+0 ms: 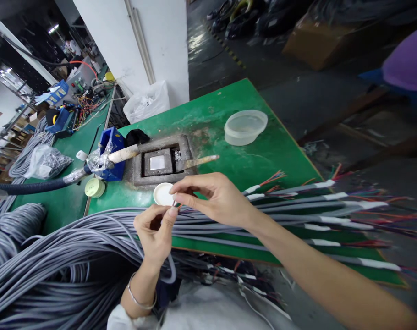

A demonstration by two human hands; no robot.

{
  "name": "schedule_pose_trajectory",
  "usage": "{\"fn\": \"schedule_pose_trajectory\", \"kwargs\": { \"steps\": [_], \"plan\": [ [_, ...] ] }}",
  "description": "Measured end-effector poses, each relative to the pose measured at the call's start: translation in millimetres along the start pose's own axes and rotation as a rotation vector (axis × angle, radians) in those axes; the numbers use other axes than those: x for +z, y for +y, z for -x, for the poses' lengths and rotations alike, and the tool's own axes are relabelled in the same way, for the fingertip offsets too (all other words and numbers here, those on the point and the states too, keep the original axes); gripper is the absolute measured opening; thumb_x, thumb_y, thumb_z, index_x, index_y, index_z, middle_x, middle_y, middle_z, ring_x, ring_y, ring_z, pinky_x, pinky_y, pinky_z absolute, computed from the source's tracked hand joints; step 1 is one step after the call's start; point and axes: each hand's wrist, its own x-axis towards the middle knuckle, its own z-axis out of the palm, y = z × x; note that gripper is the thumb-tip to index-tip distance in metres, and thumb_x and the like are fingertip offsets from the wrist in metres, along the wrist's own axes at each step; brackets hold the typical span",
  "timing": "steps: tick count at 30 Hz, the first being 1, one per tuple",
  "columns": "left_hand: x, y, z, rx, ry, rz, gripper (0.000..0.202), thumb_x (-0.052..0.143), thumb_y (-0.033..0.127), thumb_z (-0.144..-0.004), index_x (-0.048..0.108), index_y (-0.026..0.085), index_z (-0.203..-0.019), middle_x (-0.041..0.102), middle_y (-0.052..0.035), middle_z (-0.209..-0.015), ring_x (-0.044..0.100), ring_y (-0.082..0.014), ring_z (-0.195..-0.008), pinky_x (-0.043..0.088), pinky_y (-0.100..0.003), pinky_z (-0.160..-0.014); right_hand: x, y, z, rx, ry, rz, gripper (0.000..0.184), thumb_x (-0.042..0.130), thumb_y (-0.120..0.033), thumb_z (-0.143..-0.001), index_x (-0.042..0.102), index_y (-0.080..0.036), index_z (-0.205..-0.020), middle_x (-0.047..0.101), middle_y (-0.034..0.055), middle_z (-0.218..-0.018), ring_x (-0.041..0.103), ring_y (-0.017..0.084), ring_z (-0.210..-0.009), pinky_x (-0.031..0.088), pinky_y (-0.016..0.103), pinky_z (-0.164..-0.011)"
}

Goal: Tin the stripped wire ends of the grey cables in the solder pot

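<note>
My left hand (156, 233) is closed in a pinch on thin wires (175, 204) at the end of a grey cable. Its fingers cover most of what they grip. My right hand (211, 198) comes in from the right, thumb and forefinger pinched at the tips of the same wires. Just behind the fingertips sits a small round white dish (162, 193). Beyond it is a solder pot (156, 163) with a bright silvery square surface, and a scraper (201, 161) with a worn handle lies across its right edge. Grey cables (101, 229) run below both hands.
Cable ends with white sleeves (335, 197) and coloured wires fan out rightward. A clear plastic tub (245, 128) stands on the green table (215, 107). Left of the pot are an extraction hose (122, 153), a blue bin (112, 137) and a pale green tin (95, 187).
</note>
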Motion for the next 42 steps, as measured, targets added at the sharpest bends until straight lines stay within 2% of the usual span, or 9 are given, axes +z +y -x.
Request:
{"fn": "schedule_pose_trajectory", "kwargs": {
  "steps": [7,11,17,22,27,30,33,37,42],
  "plan": [
    [3.9,2.2,0.9,0.055,0.091,0.017,0.018,0.068,0.03,-0.071,0.069,0.015,-0.062,0.059,0.0001,-0.05,0.045,-0.0075,-0.042,0.035,-0.019,-0.042,3.8,-1.0,-0.4,0.07,0.012,-0.123,0.014,0.06,-0.026,-0.072,0.063,-0.016,-0.062,0.059,-0.0007,-0.054,0.046,0.007,-0.045,0.034,0.02,-0.041],
    [5.4,0.8,1.2,0.052,0.119,0.045,0.015,0.069,0.029,-0.072,0.069,0.016,-0.063,0.059,0.0007,-0.05,0.047,-0.0076,-0.042,0.036,-0.019,-0.042,6.3,-0.2,-0.6,0.086,0.029,-0.184,0.012,0.06,-0.023,-0.071,0.062,-0.016,-0.061,0.055,-0.0028,-0.05,0.043,0.006,-0.043,0.034,0.02,-0.041],
    [5.3,-3.7,1.6,0.029,0.138,0.109,0.011,0.069,0.026,-0.072,0.07,0.016,-0.066,0.056,0.0019,-0.05,0.044,-0.0061,-0.043,0.034,-0.018,-0.042,6.7,1.4,0.2,0.087,0.051,-0.192,0.013,0.061,-0.025,-0.072,0.063,-0.016,-0.063,0.057,-0.0022,-0.051,0.045,0.007,-0.044,0.037,0.021,-0.044],
    [6.0,-5.4,1.6,0.002,0.17,0.18,0.012,0.071,0.026,-0.071,0.069,0.015,-0.065,0.053,0.0032,-0.05,0.039,-0.0036,-0.041,0.031,-0.016,-0.039,4.1,3.8,-0.4,0.046,0.163,-0.094,0.018,0.058,-0.032,-0.075,0.065,-0.016,-0.069,0.064,0.0015,-0.062,0.052,0.011,-0.056,0.041,0.023,-0.053],
    [7.9,-5.0,-1.6,-0.032,0.183,0.275,0.017,0.07,0.03,-0.072,0.066,0.015,-0.065,0.047,0.0055,-0.047,0.036,-0.0014,-0.036,0.029,-0.012,-0.034,3.5,2.6,0.5,0.058,0.036,-0.016,0.014,0.062,-0.029,-0.071,0.067,-0.016,-0.068,0.067,0.0027,-0.065,0.057,0.013,-0.061,0.044,0.025,-0.058],
    [7.8,-2.9,-3.9,-0.098,0.185,0.37,0.019,0.073,0.034,-0.069,0.066,0.016,-0.069,0.059,0.0025,-0.064,0.038,0.0005,-0.034,0.026,-0.011,-0.029,5.1,2.1,1.5,0.055,0.005,-0.044,0.017,0.062,-0.03,-0.073,0.067,-0.015,-0.07,0.067,0.003,-0.064,0.057,0.013,-0.06,0.045,0.024,-0.057],
    [5.5,1.6,-5.5,-0.19,0.137,0.481,0.023,0.074,0.038,-0.067,0.065,0.017,-0.07,0.067,-0.001,-0.08,0.037,0.002,-0.032,0.022,-0.009,-0.025,6.8,3.6,1.9,0.013,0.002,-0.014,0.017,0.059,-0.028,-0.075,0.067,-0.014,-0.069,0.064,0.0017,-0.059,0.055,0.011,-0.055,0.044,0.022,-0.054],
    [2.1,6.4,-6.2,-0.26,0.106,0.539,0.028,0.077,0.037,-0.063,0.061,0.015,-0.064,0.065,0.0007,-0.063,0.029,0.0031,-0.028,0.017,-0.008,-0.024,8.0,6.5,1.9,-0.052,-0.034,0.067,0.012,0.059,-0.019,-0.074,0.065,-0.015,-0.064,0.066,0.0021,-0.062,0.057,0.012,-0.058,0.045,0.022,-0.056],
    [3.5,4.5,-2.8,-0.208,0.103,0.422,0.025,0.075,0.034,-0.066,0.063,0.012,-0.062,0.063,-0.0012,-0.052,0.033,0.0015,-0.027,0.021,-0.009,-0.027,8.2,8.6,2.2,-0.171,0.08,0.005,0.008,0.065,-0.022,-0.074,0.068,-0.016,-0.069,0.068,0.003,-0.071,0.06,0.012,-0.066,0.047,0.024,-0.062]
  ]
}}
